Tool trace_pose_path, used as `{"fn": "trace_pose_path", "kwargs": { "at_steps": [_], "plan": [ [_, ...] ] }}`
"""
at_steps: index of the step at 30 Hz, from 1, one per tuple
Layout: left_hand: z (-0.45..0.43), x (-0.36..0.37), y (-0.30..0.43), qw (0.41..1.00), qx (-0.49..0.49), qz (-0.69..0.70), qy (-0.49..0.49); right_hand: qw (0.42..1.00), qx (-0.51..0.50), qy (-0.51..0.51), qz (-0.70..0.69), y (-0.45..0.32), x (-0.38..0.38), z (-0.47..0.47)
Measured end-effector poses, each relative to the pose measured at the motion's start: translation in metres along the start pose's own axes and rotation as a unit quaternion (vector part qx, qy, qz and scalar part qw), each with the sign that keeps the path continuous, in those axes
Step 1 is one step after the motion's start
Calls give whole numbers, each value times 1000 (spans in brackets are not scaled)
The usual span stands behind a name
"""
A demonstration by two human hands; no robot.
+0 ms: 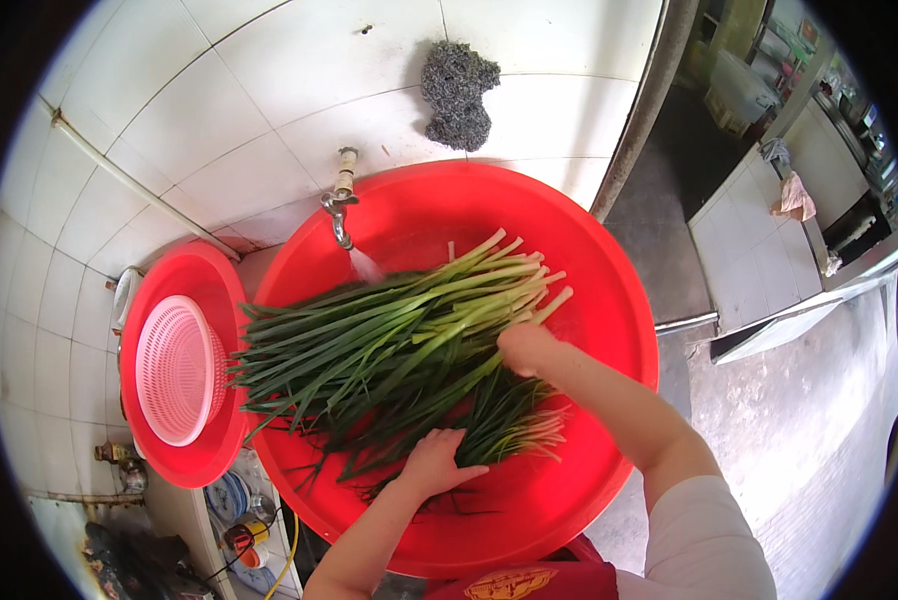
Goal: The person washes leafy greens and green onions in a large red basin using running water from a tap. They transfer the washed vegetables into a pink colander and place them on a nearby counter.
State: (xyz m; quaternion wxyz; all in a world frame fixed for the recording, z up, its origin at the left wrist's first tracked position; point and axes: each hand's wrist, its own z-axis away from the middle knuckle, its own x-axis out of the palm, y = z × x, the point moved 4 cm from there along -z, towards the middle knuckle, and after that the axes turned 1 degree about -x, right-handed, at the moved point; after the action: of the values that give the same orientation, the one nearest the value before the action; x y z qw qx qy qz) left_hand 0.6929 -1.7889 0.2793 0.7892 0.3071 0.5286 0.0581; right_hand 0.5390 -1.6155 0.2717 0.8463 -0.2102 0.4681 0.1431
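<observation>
A large heap of scallions (pixel 389 315) lies in a big round red plastic basin (pixel 591 255), with green leaves to the left and pale stalk ends to the right. My right hand (pixel 527 349) is closed around stalks at the heap's right side; its fingertips are hidden. Nearer to me is a smaller bunch of thin scallions (pixel 520 431). Over the leaf side of that bunch rests my left hand (pixel 435 461), thumb spread away from the fingers. Water runs from a metal tap (pixel 338 214) into the basin behind the heap.
A pink plastic colander (pixel 175 367) sits in a smaller red basin (pixel 227 300) at the left. Steel-wool scourers (pixel 460 94) hang on the white tiled wall (pixel 329 67). Stacked dishes (pixel 229 496) stand on a low shelf. A pole (pixel 644 112) rises behind the basin's right side.
</observation>
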Motion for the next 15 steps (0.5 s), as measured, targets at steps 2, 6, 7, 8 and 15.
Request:
{"fn": "trace_pose_path", "kwargs": {
  "at_steps": [2, 6, 7, 8, 15],
  "plan": [
    [-9, -6, -10, 996, -27, 72, 52, 996, -88, 26, -15, -6, 28, -4],
    [-41, -27, -24, 971, -18, 94, 218, 973, -189, 132, -27, -30, 61, 10],
    [-50, -36, -18, 965, 19, 71, 251, 962, -203, 179, -24, -37, 61, 16],
    [-60, -42, -10, 969, 48, 2, 241, 962, -194, 192, 7, -43, 64, 22],
    [-104, -45, -16, 969, 52, -238, 40, 955, -191, 196, 115, -51, 67, 27]
  ]
}}
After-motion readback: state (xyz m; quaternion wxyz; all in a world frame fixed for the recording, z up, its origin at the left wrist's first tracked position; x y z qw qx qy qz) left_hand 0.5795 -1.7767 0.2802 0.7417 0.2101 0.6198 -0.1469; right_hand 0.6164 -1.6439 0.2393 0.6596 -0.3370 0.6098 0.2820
